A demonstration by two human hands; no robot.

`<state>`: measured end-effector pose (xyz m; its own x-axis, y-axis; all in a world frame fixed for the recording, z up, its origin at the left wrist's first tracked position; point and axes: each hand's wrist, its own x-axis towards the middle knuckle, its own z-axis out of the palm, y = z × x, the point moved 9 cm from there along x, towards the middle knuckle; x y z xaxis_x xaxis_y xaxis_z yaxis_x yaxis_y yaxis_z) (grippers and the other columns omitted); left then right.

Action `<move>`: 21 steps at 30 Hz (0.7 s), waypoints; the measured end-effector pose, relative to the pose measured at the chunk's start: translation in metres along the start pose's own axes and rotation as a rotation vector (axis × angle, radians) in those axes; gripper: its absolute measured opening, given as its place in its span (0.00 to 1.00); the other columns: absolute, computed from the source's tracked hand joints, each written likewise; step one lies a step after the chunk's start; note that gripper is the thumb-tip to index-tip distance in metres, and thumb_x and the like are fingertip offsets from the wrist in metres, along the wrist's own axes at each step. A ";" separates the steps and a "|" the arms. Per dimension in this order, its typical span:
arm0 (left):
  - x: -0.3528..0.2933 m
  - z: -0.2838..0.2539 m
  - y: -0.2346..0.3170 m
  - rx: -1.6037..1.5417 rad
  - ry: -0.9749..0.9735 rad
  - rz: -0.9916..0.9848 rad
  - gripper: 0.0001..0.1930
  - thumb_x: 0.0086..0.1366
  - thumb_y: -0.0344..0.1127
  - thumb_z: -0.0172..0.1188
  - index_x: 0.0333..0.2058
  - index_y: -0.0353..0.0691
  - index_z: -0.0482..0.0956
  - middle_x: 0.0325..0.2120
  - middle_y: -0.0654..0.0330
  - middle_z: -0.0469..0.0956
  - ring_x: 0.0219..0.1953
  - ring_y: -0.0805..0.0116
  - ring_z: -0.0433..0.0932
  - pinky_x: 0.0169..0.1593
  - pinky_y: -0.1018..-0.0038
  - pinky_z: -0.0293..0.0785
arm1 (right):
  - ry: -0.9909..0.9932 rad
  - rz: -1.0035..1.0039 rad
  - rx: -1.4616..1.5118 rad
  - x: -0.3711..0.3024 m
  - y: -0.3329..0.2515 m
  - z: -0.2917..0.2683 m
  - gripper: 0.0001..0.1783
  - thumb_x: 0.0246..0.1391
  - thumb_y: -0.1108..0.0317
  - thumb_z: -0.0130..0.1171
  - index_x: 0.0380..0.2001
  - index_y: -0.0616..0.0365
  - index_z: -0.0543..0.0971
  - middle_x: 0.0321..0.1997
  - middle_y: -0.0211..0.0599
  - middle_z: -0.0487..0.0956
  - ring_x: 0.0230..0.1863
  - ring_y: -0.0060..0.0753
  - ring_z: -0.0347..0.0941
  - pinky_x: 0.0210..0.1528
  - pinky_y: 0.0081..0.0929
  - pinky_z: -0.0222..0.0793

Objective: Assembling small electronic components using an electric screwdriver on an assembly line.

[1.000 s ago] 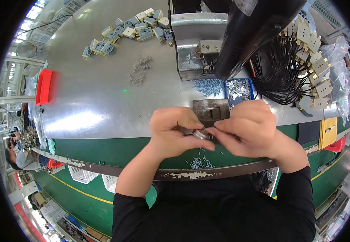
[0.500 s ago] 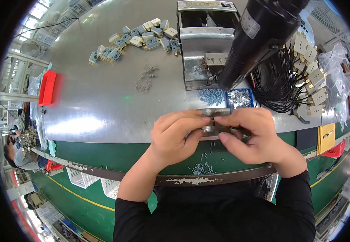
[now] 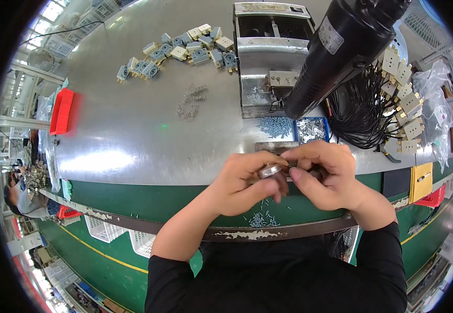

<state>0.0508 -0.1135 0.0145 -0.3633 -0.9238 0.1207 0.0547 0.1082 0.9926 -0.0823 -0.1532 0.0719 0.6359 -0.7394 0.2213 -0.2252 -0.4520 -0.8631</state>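
Note:
My left hand (image 3: 245,182) is closed round a small round silver metal part (image 3: 270,170), whose rim shows between thumb and forefinger. My right hand (image 3: 324,169) is closed too, thumb and forefinger pinched together against the left fingertips. Dark bits show by its fingers, but what it grips is hidden. Just beyond both hands lies a flat metal block (image 3: 276,146) on the steel table. On the green mat (image 3: 185,197) nearer me, several small screws (image 3: 263,219) are scattered.
Beyond the hands are a heap of bluish screws (image 3: 275,126), a blue tray (image 3: 311,129) of metal pieces, and a black cylindrical tool (image 3: 320,57) beside a metal machine (image 3: 271,52). Springs (image 3: 191,101) and grey-white socket parts (image 3: 185,49) lie left; black cables (image 3: 359,107) lie right.
My left hand has drawn back from the metal block and turned, and a round silver part now shows in it. My right hand stays close by, its thumb moved up to the forefinger.

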 end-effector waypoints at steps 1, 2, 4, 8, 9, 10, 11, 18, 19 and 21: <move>-0.002 0.012 -0.008 -0.412 -0.074 -0.051 0.17 0.76 0.38 0.57 0.53 0.28 0.75 0.34 0.49 0.85 0.33 0.60 0.86 0.37 0.67 0.83 | 0.002 -0.001 -0.002 0.001 0.002 0.001 0.12 0.53 0.79 0.64 0.43 0.66 0.86 0.25 0.38 0.82 0.22 0.29 0.79 0.26 0.25 0.73; -0.005 0.023 -0.012 -0.823 -0.148 -0.102 0.21 0.78 0.45 0.57 0.53 0.28 0.74 0.35 0.49 0.84 0.32 0.60 0.85 0.37 0.67 0.82 | 0.028 -0.119 0.049 0.002 -0.004 0.001 0.12 0.53 0.79 0.64 0.42 0.66 0.86 0.23 0.37 0.80 0.21 0.28 0.77 0.25 0.25 0.71; -0.005 0.024 -0.016 -0.926 -0.199 -0.122 0.29 0.78 0.55 0.54 0.54 0.27 0.73 0.36 0.46 0.83 0.30 0.60 0.84 0.36 0.65 0.83 | 0.049 -0.234 0.106 0.004 -0.009 -0.002 0.12 0.53 0.78 0.64 0.41 0.65 0.86 0.21 0.35 0.78 0.19 0.28 0.75 0.23 0.24 0.69; -0.009 0.016 -0.018 -0.900 -0.290 -0.249 0.20 0.77 0.43 0.58 0.52 0.26 0.75 0.34 0.48 0.84 0.31 0.62 0.85 0.36 0.68 0.84 | -0.083 -0.288 0.151 0.004 -0.013 0.005 0.18 0.48 0.71 0.66 0.43 0.67 0.86 0.22 0.33 0.78 0.18 0.27 0.71 0.21 0.23 0.64; -0.007 0.010 -0.017 -0.802 -0.240 -0.251 0.16 0.77 0.37 0.60 0.51 0.27 0.75 0.34 0.50 0.84 0.32 0.63 0.85 0.36 0.69 0.84 | -0.092 -0.281 0.137 0.004 -0.013 0.007 0.20 0.48 0.70 0.66 0.45 0.68 0.86 0.22 0.33 0.77 0.19 0.26 0.71 0.22 0.22 0.64; -0.005 0.013 -0.011 -0.803 -0.242 -0.251 0.16 0.77 0.37 0.60 0.51 0.27 0.75 0.34 0.50 0.84 0.32 0.63 0.85 0.36 0.69 0.84 | -0.091 -0.280 0.135 0.005 -0.014 0.009 0.20 0.48 0.70 0.66 0.45 0.68 0.86 0.22 0.33 0.77 0.19 0.26 0.71 0.22 0.22 0.64; 0.001 0.002 -0.007 -0.629 -0.072 -0.212 0.13 0.75 0.31 0.60 0.49 0.26 0.75 0.31 0.50 0.84 0.32 0.63 0.86 0.37 0.69 0.86 | -0.059 -0.238 0.153 0.007 -0.013 0.009 0.19 0.50 0.72 0.67 0.46 0.68 0.85 0.24 0.35 0.78 0.21 0.25 0.72 0.23 0.23 0.66; 0.000 -0.014 0.022 0.106 0.252 0.140 0.10 0.70 0.14 0.58 0.49 0.24 0.75 0.36 0.49 0.85 0.40 0.65 0.87 0.45 0.70 0.87 | -0.023 -0.121 0.142 0.006 -0.001 0.008 0.23 0.54 0.72 0.62 0.53 0.68 0.84 0.27 0.38 0.81 0.24 0.27 0.73 0.27 0.24 0.66; 0.000 -0.013 0.021 0.110 0.254 0.140 0.10 0.70 0.14 0.58 0.49 0.24 0.75 0.36 0.49 0.85 0.40 0.65 0.87 0.45 0.70 0.87 | -0.023 -0.124 0.145 0.007 0.001 0.009 0.23 0.54 0.72 0.62 0.53 0.68 0.84 0.27 0.38 0.81 0.24 0.27 0.73 0.27 0.24 0.66; 0.001 -0.011 0.012 -0.125 0.244 0.092 0.10 0.73 0.20 0.57 0.51 0.25 0.73 0.36 0.49 0.85 0.38 0.63 0.87 0.44 0.68 0.87 | 0.036 -0.187 0.131 0.008 0.003 0.006 0.20 0.57 0.75 0.60 0.53 0.66 0.84 0.30 0.41 0.84 0.26 0.32 0.77 0.30 0.27 0.68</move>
<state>0.0614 -0.1172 0.0263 -0.1182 -0.9749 0.1889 0.1964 0.1635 0.9668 -0.0735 -0.1577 0.0682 0.6301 -0.6673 0.3972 -0.0068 -0.5162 -0.8564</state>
